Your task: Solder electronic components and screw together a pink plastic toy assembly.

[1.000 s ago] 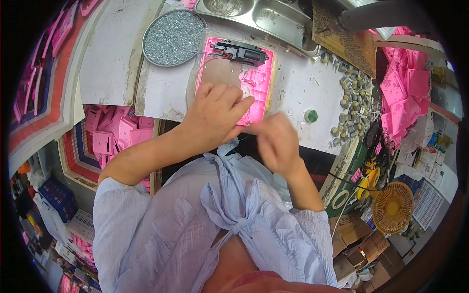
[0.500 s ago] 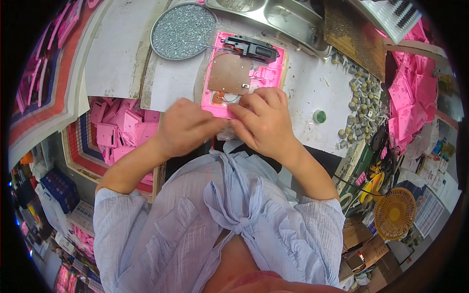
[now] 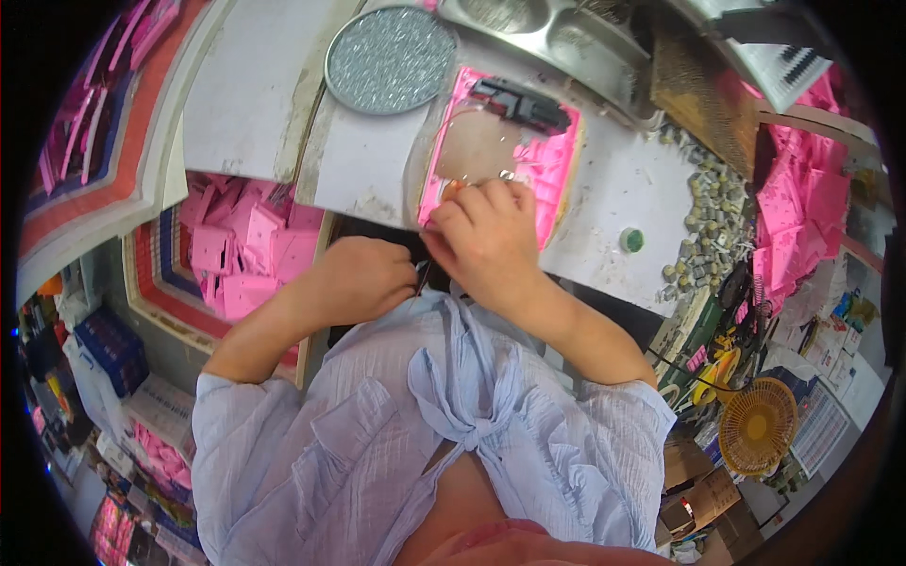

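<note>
With the right hand (image 3: 486, 236), reaches over the near left part of a pink casing (image 3: 555, 184), bending the fingers down onto it; cannot tell whether to call that a pinch or a press, with the fingertips partly hidden. Curls the left hand (image 3: 370, 275) loosely closed just off the table's near edge, to the left of the right hand and near its thumb; cannot make out anything gripped in it. Has the casing lying on the white table (image 3: 604, 193) straight ahead, with a brown plate (image 3: 481, 141) inside and a long black unit (image 3: 521, 104) across the far end. Beyond, to the left, has a round tray (image 3: 374, 111) full of small shiny metal pieces (image 3: 392, 58), and farther back a silver compartment tray (image 3: 612, 92). To the right, shows a small green-topped round piece (image 3: 631, 240), then many small grey cylinders (image 3: 703, 222). At far left, below table level, shows pink parts (image 3: 250, 241) heaped together.
</note>
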